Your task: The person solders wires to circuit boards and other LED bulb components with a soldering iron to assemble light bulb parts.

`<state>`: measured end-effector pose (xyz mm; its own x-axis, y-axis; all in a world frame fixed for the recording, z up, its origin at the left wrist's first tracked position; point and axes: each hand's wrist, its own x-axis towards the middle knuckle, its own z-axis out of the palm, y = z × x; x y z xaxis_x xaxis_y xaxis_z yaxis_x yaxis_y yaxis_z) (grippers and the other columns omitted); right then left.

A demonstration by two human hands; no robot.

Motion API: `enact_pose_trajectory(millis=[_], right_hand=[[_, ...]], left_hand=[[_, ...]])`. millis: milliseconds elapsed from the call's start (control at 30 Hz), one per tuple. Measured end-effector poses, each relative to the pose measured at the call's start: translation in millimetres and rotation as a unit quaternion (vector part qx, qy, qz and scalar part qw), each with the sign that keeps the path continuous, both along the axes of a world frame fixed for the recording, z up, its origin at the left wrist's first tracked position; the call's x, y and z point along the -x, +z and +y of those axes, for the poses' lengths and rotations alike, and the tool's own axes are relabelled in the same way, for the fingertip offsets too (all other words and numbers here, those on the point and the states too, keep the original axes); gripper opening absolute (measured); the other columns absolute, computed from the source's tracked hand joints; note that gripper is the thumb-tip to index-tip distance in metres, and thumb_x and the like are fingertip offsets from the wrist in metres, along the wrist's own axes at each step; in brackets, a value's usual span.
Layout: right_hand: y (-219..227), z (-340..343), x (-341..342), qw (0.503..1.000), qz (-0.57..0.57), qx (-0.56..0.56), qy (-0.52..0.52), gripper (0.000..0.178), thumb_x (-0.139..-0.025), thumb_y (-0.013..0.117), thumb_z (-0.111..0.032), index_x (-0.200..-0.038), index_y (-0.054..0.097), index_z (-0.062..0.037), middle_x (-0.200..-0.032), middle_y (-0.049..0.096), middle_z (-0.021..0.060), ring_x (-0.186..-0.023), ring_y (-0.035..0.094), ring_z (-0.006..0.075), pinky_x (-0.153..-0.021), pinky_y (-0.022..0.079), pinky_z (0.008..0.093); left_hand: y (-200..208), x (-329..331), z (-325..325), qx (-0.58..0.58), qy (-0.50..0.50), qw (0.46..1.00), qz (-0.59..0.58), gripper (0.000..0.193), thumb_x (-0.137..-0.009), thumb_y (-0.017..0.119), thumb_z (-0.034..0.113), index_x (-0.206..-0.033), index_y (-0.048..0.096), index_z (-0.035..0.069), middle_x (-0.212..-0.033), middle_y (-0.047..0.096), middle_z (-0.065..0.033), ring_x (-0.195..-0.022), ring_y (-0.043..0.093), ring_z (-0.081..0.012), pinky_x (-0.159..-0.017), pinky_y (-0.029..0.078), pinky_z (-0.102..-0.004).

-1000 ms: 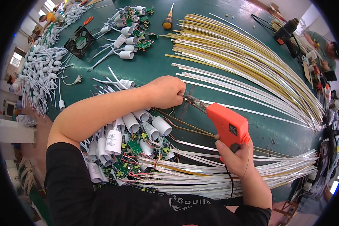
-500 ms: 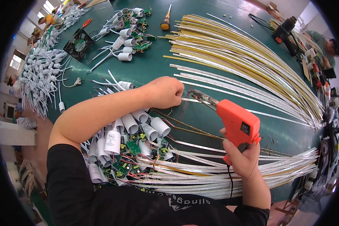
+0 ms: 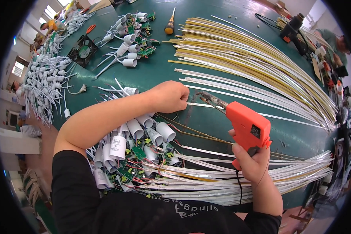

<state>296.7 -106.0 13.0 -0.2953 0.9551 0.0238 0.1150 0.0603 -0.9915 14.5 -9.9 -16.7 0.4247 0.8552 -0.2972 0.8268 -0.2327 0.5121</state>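
My right hand (image 3: 254,158) is wrapped round the handle of an orange soldering gun (image 3: 247,123), thumb near its trigger. The gun's dark bent tip (image 3: 207,97) points left and stays a little apart from my left hand (image 3: 172,96). That left hand is closed, knuckles up; its fingertips and whatever they pinch are hidden. A narrow white LED strip (image 3: 202,104) runs rightward from beside its fingers, passing under the tip. Below my left forearm lie white lamp-base housings (image 3: 134,128) with green circuit boards (image 3: 138,152) and thin red and white wires.
Yellow and white LED strips (image 3: 238,50) lie bundled at the far right; more strips (image 3: 238,181) run along the near edge. A screwdriver (image 3: 169,25), small fan (image 3: 82,50), heat gun (image 3: 292,29) and a heap of white cabled parts (image 3: 46,82) share the green table (image 3: 144,80). Another person sits far right.
The whole view has shifted slightly. My hands and the soldering gun keep nearly the same places, the tip still just right of my left hand.
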Motion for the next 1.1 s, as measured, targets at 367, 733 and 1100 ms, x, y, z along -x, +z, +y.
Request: enact_pose_trajectory(millis=[367, 733, 1100], right_hand=[[-1, 0, -3, 1.000, -0.005, -0.004, 0.000, 0.042, -0.080, 0.065, -0.007, -0.119, 0.050, 0.0018, -0.107, 0.065, 0.0121, -0.093, 0.059, 0.0142, -0.084, 0.047, 0.0294], [-2, 1, -8, 0.999, -0.041, -0.018, 0.003, 0.043, -0.079, 0.065, -0.007, -0.119, 0.051, 0.0020, -0.103, 0.066, 0.0095, -0.086, 0.057, 0.0111, -0.080, 0.045, 0.0264], [-2, 0, -5, 1.000, 0.009, 0.002, -0.007, 0.044, -0.079, 0.065, -0.006, -0.120, 0.050, 0.0023, -0.106, 0.065, 0.0099, -0.086, 0.055, 0.0108, -0.079, 0.045, 0.0269]], left_hand=[[5, -1, 0, 0.010, 0.007, 1.000, 0.006, 0.011, -0.073, 0.061, 0.015, -0.074, 0.063, 0.004, -0.075, 0.064, -0.0161, -0.075, 0.062, -0.0331, -0.067, 0.049, -0.0399], [27, -6, -8, 0.035, 0.000, 0.998, 0.048, 0.014, -0.075, 0.064, 0.018, -0.079, 0.064, 0.005, -0.087, 0.064, -0.0155, -0.082, 0.061, -0.0324, -0.074, 0.049, -0.0397], [23, 12, -14, -0.109, -0.280, 0.954, 0.018, 0.010, -0.071, 0.072, 0.012, -0.076, 0.064, 0.008, -0.094, 0.053, -0.0065, -0.093, 0.052, -0.0270, -0.081, 0.043, -0.0378]])
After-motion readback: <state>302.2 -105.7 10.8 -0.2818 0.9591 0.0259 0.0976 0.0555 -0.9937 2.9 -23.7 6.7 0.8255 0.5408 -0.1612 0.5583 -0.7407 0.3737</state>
